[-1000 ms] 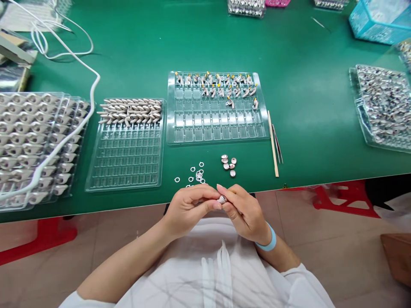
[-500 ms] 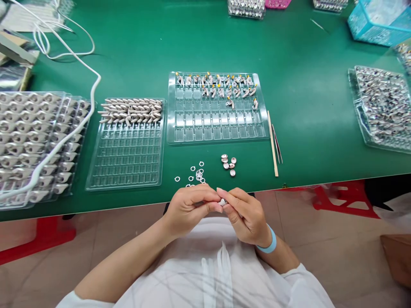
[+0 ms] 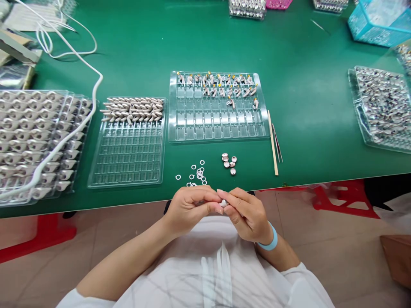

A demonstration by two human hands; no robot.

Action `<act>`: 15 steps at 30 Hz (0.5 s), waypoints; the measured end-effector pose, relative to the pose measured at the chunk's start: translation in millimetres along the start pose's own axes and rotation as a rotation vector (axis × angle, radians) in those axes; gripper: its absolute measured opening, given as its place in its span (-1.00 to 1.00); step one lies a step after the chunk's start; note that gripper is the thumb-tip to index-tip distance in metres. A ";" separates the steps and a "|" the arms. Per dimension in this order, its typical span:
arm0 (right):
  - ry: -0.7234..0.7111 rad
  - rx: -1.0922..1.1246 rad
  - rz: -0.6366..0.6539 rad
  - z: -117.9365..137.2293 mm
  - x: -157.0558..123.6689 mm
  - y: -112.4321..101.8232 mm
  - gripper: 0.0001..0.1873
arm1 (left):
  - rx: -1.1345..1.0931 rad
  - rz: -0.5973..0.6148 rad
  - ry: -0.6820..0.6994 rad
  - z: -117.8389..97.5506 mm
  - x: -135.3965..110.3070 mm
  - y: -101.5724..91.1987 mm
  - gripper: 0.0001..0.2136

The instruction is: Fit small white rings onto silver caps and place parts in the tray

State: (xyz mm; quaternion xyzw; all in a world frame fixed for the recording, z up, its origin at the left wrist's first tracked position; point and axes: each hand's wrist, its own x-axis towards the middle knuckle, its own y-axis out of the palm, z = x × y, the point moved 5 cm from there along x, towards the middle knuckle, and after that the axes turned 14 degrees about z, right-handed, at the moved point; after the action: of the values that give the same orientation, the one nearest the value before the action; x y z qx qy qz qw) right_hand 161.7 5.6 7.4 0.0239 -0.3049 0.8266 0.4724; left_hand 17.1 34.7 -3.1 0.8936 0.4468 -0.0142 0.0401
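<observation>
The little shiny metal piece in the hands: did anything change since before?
Nothing was grabbed or let go: the bare left hand and bare right hand still pinch the small silvery metal piece. Any turning is too slight to tell. The loose white rings stayed put; only the view shifted slightly.

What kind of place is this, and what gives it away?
Likely a small-parts assembly bench: green work surface, clear compartment tray partly filled with small parts, and tweezers beside a flat wooden stick.
</observation>
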 end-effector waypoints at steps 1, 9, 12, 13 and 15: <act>0.001 -0.004 -0.002 -0.6 -0.2 0.1 -0.55 | -0.047 -0.002 -0.031 1.3 0.2 0.4 -0.94; -0.042 -0.115 0.043 0.1 -3.7 1.1 -0.53 | -0.296 0.001 -0.212 4.6 -1.1 4.4 -0.94; -0.045 -0.135 0.079 1.5 -2.8 -0.6 -0.52 | -0.328 -0.012 -0.227 6.0 -2.4 4.9 -0.95; -0.047 -0.140 0.080 2.1 -2.4 -1.4 -0.52 | -0.340 -0.015 -0.236 6.8 -2.7 5.2 -0.94; -0.051 -0.142 0.069 3.2 -1.5 -2.8 -0.53 | -0.362 -0.009 -0.256 8.3 -2.8 6.0 -0.93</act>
State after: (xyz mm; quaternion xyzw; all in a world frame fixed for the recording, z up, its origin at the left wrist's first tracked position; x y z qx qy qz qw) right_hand 163.9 3.7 10.9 0.0009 -0.3754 0.8177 0.4364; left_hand 20.3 28.2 -10.9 0.8607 0.4374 -0.0473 0.2562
